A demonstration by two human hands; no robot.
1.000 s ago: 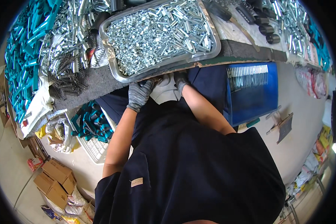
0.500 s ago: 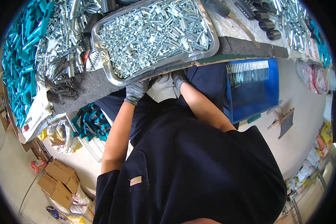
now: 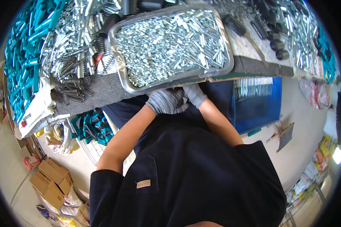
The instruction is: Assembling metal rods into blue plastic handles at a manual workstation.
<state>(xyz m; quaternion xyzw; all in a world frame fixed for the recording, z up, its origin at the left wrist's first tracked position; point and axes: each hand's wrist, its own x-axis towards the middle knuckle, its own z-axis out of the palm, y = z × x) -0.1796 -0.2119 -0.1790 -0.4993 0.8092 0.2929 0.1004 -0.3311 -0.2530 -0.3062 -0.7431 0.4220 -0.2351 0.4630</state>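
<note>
Gloved left hand [image 3: 166, 101] and right hand [image 3: 194, 95] sit close together by the tray's [image 3: 121, 71] near edge; honestly can't tell if fingers are gripping anything.

Workbench [image 3: 106, 91] under 1 tray [image 3: 122, 72], dark springs [image 3: 74, 89]

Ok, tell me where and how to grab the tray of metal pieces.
I'd grip the tray by its raised rim at the left and right ends, coming from both sides: it is wide, and its open top holds loose metal pieces, so level matters.
</note>
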